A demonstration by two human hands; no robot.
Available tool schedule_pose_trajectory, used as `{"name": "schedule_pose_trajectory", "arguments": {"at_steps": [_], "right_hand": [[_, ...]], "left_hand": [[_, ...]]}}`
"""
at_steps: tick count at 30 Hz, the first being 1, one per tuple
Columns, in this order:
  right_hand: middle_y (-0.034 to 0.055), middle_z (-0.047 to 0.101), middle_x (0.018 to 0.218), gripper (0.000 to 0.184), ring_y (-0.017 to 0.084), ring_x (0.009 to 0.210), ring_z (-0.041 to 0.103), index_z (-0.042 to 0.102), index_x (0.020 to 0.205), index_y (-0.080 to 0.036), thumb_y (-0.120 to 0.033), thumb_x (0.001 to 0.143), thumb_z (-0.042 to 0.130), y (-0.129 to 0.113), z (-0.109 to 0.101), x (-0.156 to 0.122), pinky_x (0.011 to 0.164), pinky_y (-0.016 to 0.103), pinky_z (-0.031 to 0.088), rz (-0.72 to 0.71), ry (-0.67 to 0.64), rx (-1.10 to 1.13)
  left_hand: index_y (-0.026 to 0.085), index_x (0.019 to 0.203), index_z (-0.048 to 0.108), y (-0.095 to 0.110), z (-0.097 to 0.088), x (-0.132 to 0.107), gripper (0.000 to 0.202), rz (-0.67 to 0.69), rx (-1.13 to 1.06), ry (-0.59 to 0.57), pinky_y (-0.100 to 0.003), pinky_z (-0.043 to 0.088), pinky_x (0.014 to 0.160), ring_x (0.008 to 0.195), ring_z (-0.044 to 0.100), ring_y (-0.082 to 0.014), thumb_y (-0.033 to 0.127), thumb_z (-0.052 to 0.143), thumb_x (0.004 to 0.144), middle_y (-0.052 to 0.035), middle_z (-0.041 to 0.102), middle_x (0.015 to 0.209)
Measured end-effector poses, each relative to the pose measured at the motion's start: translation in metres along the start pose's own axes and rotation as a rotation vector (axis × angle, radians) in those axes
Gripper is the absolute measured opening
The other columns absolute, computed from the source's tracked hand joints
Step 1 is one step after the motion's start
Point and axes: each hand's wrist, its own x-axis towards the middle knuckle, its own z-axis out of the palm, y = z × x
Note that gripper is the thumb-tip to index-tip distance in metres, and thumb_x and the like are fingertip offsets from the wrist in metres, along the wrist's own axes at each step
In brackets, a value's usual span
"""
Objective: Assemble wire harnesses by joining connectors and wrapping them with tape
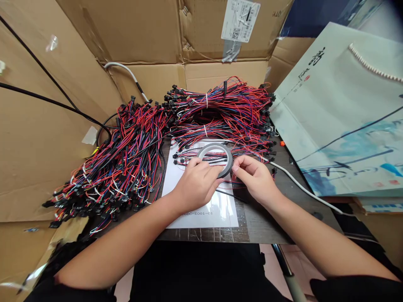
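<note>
Left hand (195, 182) sits just below the middle of the frame, fingers curled and closed on the near left rim of a tape roll (215, 146). Right hand (255, 178) is right beside it, thumb and fingertips pinched on the roll's near right rim, so the two hands almost meet under the ring. The roll is a thin grey-and-dark ring, tilted up and away from the hands, its open centre facing the camera. It rises above the knuckles, with its far edge towards the wires behind.

Under the hands lies a white sheet (220, 212) with a line of small print near its lower edge, flat on a dark table (270, 222). A thin black strand (229, 194) lies across the sheet just below the fingers.

Beyond the roll, in the upper middle of the frame, is a tied bundle of red, blue and black wires (226, 109) with black connectors at its ends. A larger loose heap of wires (126, 159) spreads to the left and down towards the lower left.

A white cable (302, 188) runs across the table to the right of the right hand. Further right, a pale paper bag (346, 117) with a beaded handle leans over the table edge. Cardboard boxes (151, 33) stand along the left and top, one bearing a white label (241, 19).
</note>
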Motion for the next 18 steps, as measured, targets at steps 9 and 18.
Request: {"name": "schedule_pose_trajectory", "arguments": {"at_steps": [9,18], "right_hand": [[-0.0012,0.050,0.075,0.015,0.012,0.067,0.048,0.054,0.082,-0.020,-0.030,0.091,0.061,0.0044,0.0027,-0.0043,0.061,0.026,0.040,-0.240,0.008,-0.122],[-0.0002,0.054,0.077,0.009,0.013,0.070,0.050,0.056,0.085,-0.020,-0.014,0.086,0.062,-0.0002,-0.0018,-0.0050,0.066,0.030,0.043,-0.570,-0.058,-0.416]], "left_hand": [[0.015,0.115,0.057,0.0035,-0.0025,0.0016,0.026,-0.083,-0.139,-0.048,-0.037,0.037,0.086,0.087,0.061,-0.0190,0.031,0.045,0.099,-0.0072,0.069,0.098],[0.017,0.112,0.059,-0.0003,-0.0090,0.0022,0.023,-0.091,-0.231,-0.037,-0.037,0.038,0.087,0.084,0.063,-0.0177,0.030,0.047,0.098,-0.0054,0.070,0.093]]}}
